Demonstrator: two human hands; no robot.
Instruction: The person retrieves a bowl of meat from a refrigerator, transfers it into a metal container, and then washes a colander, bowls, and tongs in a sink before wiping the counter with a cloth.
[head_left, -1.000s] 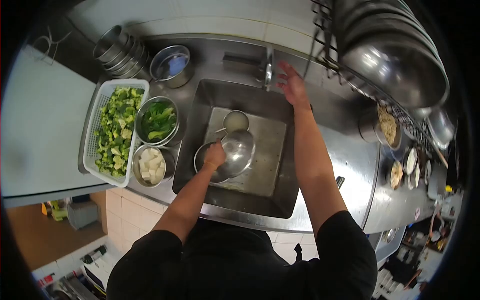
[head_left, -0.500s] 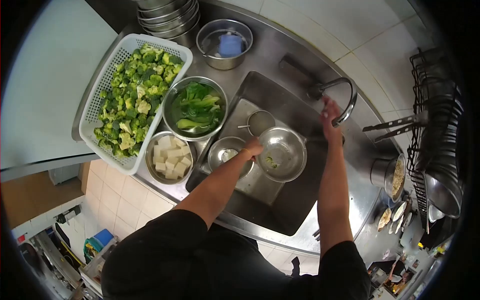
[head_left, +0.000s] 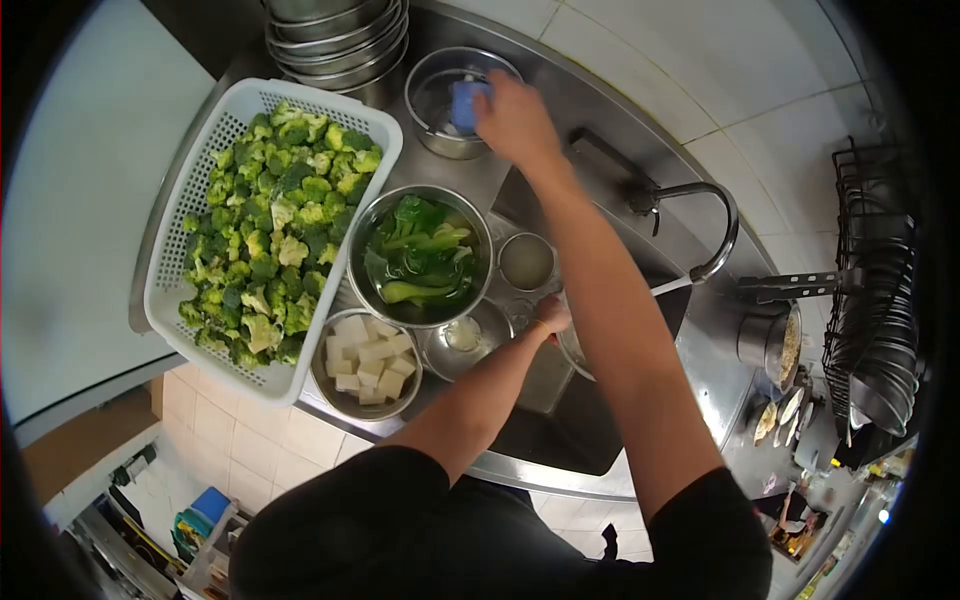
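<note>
My right hand (head_left: 512, 118) reaches over a metal bowl (head_left: 452, 147) on the back counter, its fingers closed on the edge of a blue sponge (head_left: 466, 104). Below, in the sink, my left hand (head_left: 553, 314) grips the rim of a shallow metal bowl (head_left: 574, 350), mostly hidden behind my right forearm. Water streams from the curved faucet (head_left: 724, 235) towards that bowl. Beside my left hand are a small round container (head_left: 527, 262) of cloudy liquid and another metal bowl (head_left: 484, 335) with something whitish in it.
On the left, a white basket (head_left: 385, 130) holds broccoli florets. Next to it are a bowl (head_left: 484, 220) of leafy greens in water and a bowl (head_left: 413, 395) of tofu cubes. Stacked metal bowls (head_left: 340, 50) stand behind. A black rack (head_left: 845, 190) hangs on the right.
My right hand has moved from the faucet leftward to the blue sponge. Water now runs from the faucet. My left hand keeps hold of the bowl in the sink. The view has shifted slightly.
</note>
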